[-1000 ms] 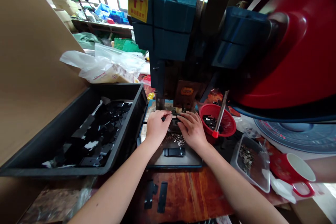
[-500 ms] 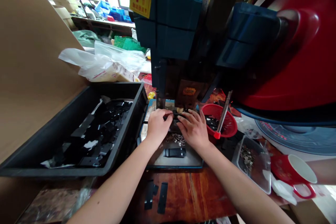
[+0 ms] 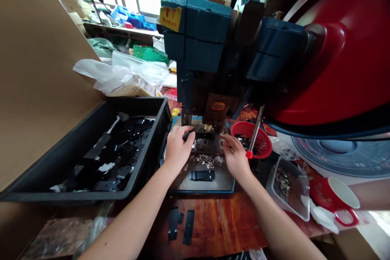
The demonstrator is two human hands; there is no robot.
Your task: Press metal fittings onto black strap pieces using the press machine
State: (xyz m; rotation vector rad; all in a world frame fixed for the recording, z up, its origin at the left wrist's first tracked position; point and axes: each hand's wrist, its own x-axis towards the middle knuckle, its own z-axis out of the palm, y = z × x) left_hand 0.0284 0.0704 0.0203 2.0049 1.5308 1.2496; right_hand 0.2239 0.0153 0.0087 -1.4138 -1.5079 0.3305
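On the base of a blue press (image 3: pixel 198 36), my left hand (image 3: pixel 176 148) is at the left of the die, thumb and forefinger closed around what looks like a black strip (image 3: pixel 188 134), mostly hidden. Opposite it, my right hand (image 3: pixel 236 156) has half-curled fingers, with a small gap between thumb and forefinger and nothing visible in it. Between the hands, a dark piece lies on the metal die (image 3: pixel 204 143) under the press head. A heap of small shiny metal parts (image 3: pixel 205 160) lies in front of the die. Nearer me, stacked black strips (image 3: pixel 202 175) rest on the base plate (image 3: pixel 198 187).
A black crate (image 3: pixel 134 170) of black pieces stands left. On the right are a red basket (image 3: pixel 265 146) with a rod across it, a clear tub (image 3: pixel 300 205) of metal parts, a red mug (image 3: pixel 323 195) and a large red wheel (image 3: pixel 329 73). Loose black strips (image 3: pixel 188 227) lie on the wooden table (image 3: pixel 225 223).
My hands have moved apart from the middle of the die, left hand leftward, right hand rightward and slightly down. The die now shows between them. The right fingers have curled in. The view has shifted slightly.
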